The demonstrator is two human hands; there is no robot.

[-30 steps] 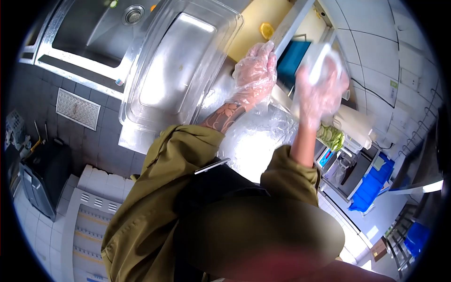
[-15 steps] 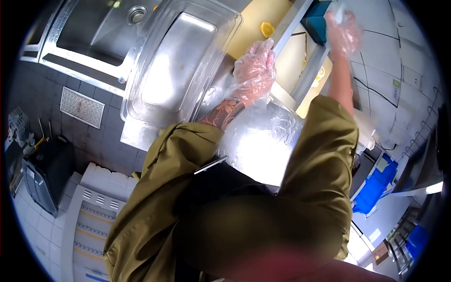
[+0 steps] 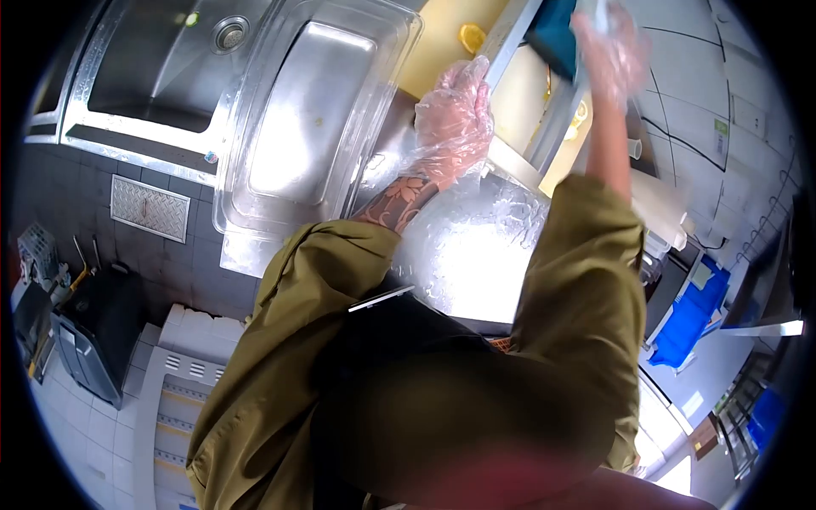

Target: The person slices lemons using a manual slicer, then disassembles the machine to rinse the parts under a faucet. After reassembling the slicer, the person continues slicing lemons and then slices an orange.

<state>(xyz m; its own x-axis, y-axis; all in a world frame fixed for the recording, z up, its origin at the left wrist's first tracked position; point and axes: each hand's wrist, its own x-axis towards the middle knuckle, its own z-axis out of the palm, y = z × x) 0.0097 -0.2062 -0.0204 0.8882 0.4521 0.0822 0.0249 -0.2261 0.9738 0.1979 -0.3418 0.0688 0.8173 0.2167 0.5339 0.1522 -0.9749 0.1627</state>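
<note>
My left hand [image 3: 455,119], in a clear plastic glove, is closed at the near end of a grey metal rail [image 3: 508,47]. The rail belongs to a slicer-like frame with a pale bed [image 3: 520,98] and a teal block [image 3: 552,38] across it. Beside the block, my right hand [image 3: 612,55] is gloved too and blurred by motion. Its fingers are curled around a whitish piece that I cannot make out. A lemon slice [image 3: 472,37] lies on a yellowish board [image 3: 438,55] left of the rail. More lemon slices [image 3: 580,115] show under the frame's right side.
A clear plastic tub [image 3: 319,119] stands left of my left hand, beside a steel sink [image 3: 161,68]. Shiny wet steel [image 3: 476,255] lies in front of my body. A white wall [image 3: 688,76] rises at the right, and a blue bin [image 3: 697,310] sits lower right.
The view has shifted slightly. My right hand stays beside the teal block and is more blurred. My left hand keeps its place at the rail.
</note>
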